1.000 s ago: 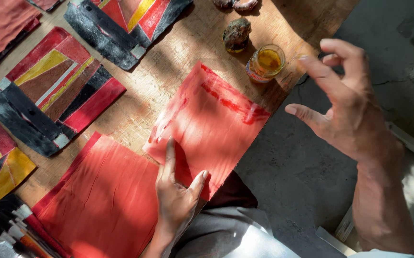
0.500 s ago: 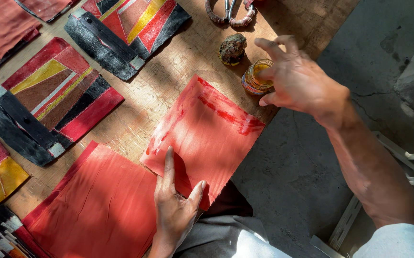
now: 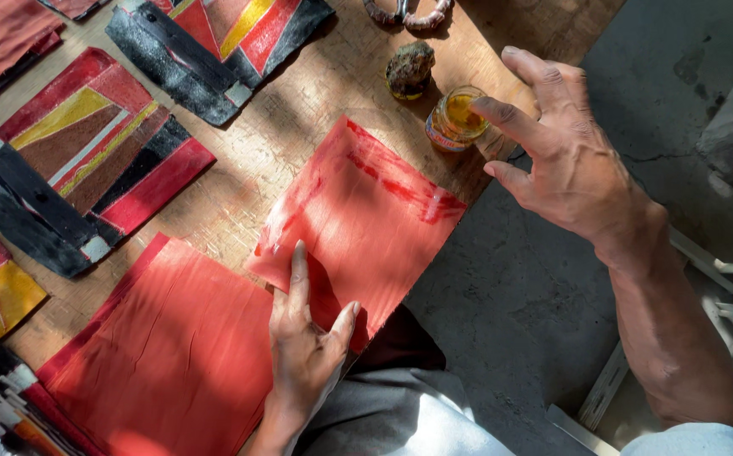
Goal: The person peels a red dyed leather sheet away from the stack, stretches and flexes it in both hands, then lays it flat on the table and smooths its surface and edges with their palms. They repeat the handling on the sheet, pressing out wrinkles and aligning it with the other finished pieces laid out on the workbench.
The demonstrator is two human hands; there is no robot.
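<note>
Red sheet (image 3: pixel 366 219) lies on the bench (image 3: pixel 299 118), pinned flat by the left hand (image 3: pixel 307 346). Right hand (image 3: pixel 569 160), open and empty, nears the little jar (image 3: pixel 455 118); best dip gently.

Red painted sheet (image 3: pixel 366 224) flat on table edge; small open jar (image 3: pixel 456 118), amber liquid, just beyond.

arms bare — no rings | grey trousers | pale sleeve edge

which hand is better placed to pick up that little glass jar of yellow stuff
Right. The right hand hovers beside the jar, fingers spread toward it, while the left hand presses on the red sheet.
</note>
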